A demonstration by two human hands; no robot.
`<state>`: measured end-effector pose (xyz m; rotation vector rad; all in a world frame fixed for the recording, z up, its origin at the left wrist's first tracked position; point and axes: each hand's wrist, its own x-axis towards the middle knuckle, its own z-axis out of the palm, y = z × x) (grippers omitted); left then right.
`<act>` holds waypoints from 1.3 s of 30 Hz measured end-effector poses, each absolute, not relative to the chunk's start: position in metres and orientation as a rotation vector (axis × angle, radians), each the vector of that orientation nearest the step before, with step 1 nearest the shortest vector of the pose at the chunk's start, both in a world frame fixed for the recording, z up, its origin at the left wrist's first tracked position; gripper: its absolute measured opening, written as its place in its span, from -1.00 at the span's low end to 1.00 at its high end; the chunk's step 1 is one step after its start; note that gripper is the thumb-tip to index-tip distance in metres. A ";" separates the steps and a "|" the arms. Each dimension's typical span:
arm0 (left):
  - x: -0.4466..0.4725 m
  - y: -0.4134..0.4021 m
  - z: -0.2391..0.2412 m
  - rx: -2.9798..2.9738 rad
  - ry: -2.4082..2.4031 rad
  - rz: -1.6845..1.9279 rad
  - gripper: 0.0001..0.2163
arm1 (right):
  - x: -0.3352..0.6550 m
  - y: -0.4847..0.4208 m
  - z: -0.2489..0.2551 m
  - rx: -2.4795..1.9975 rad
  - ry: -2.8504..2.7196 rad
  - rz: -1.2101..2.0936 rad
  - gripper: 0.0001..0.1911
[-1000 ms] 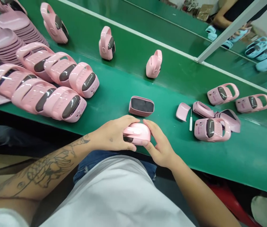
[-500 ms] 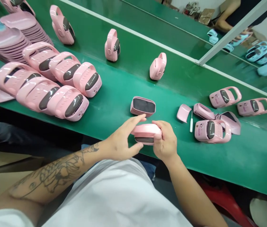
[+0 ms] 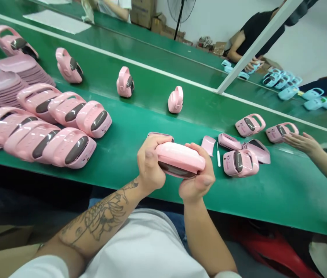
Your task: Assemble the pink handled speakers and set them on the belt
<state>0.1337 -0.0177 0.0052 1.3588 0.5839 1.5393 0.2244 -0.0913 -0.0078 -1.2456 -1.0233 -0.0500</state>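
Note:
Both my hands hold a pink plastic housing with a dark glossy panel, above the front part of the green bench. My left hand is closed round its left end, and my right hand grips the right end. Its handle cannot be made out from this angle. Just behind my left hand, a stack of pink-rimmed dark pieces is mostly hidden. To the right lie a curved pink cover, a white-handled screwdriver and a printed pink housing.
Several pink handled housings stand at left beside stacked pink covers. Others sit on the ledge behind, such as one pink housing. At right, a co-worker's hand reaches to a pink housing. A metal post rises behind.
My left hand has closed onto the housing, which now appears larger and nearer the camera. A co-worker's hand has come in from the right. The view has tilted up and shifted right.

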 end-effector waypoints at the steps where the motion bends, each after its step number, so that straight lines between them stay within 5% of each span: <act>1: 0.132 -0.014 0.017 1.308 0.528 1.537 -0.26 | 0.224 -0.086 0.000 -1.224 -1.020 -0.100 -0.20; 11: 0.115 0.000 0.068 1.155 0.450 1.595 -0.26 | 0.205 -0.055 0.041 -1.011 -1.063 -0.267 -0.30; 21: 0.098 0.023 0.038 1.540 0.272 1.377 -0.31 | 0.214 -0.035 0.034 -1.002 -0.684 0.254 -0.18; 24: 0.091 0.022 0.027 1.825 0.205 1.259 -0.13 | 0.222 -0.047 0.034 -1.034 -0.670 0.382 -0.13; 39: 0.093 0.003 0.026 1.557 0.429 1.144 -0.25 | 0.253 -0.078 0.012 -1.071 -1.188 0.483 -0.22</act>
